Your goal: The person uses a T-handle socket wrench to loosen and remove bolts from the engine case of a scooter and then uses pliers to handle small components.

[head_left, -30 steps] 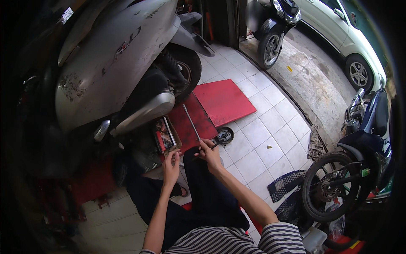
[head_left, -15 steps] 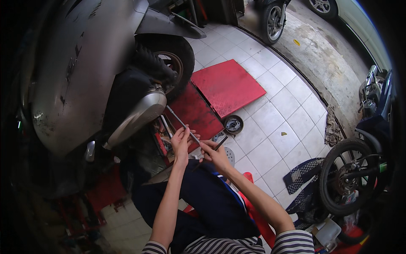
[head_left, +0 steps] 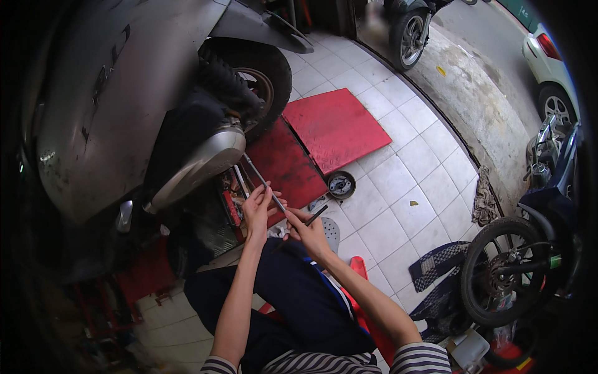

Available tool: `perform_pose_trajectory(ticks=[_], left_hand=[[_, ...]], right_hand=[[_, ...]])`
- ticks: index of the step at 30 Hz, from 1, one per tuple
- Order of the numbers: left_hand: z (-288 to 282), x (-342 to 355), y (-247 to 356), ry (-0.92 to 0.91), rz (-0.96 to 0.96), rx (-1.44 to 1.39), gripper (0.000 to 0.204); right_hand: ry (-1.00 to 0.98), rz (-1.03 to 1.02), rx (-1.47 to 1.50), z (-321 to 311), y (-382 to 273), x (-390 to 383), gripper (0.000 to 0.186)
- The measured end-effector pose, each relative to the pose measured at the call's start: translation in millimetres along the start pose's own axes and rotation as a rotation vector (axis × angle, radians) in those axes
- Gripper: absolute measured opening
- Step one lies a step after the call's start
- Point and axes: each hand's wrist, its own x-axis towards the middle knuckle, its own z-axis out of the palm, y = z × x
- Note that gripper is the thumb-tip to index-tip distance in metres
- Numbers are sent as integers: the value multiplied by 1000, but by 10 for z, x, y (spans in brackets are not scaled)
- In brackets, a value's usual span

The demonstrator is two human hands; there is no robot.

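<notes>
My left hand [head_left: 256, 209] pinches the shaft of a long, thin silver tool [head_left: 254, 166], whose far tip points up-left beside the scooter's silver engine cover [head_left: 205, 162]. My right hand [head_left: 305, 230] grips that tool's near end, where a dark crossbar [head_left: 317, 214] sticks out from my fingers. Below the scooter [head_left: 96, 112], a box of tools [head_left: 232, 202] lies partly hidden by my left hand. A round metal dish holding small parts [head_left: 341, 184] sits beside the red platform [head_left: 339, 131] on the tiled floor.
A motorbike [head_left: 498, 271] stands at the right beside dark checked mats [head_left: 436, 265] and a rag [head_left: 484, 196]. Another scooter [head_left: 408, 40] stands past the doorway, with a white car [head_left: 542, 62] beyond. My legs and a red stool [head_left: 358, 268] are below; red metal equipment [head_left: 143, 274] is lower left.
My left hand has moved up from below onto the tool's shaft. The tool has tilted leftward, toward the scooter's engine cover. My head's view has shifted a little.
</notes>
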Motion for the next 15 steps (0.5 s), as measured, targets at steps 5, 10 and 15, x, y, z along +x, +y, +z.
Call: perform_pose_trajectory(ticks=[5,10,15], left_hand=[[-27,32,-23,8,4,-22,46],[-45,39,-58,-20,-12,-38,48],[-63,-22,-9,-36,-35,33,44]], right_hand=[[-10,4,-29,14,12,66,34],[58,-92,-338,14,-2,34,32],[139,-334,-607,89,174,24,29]])
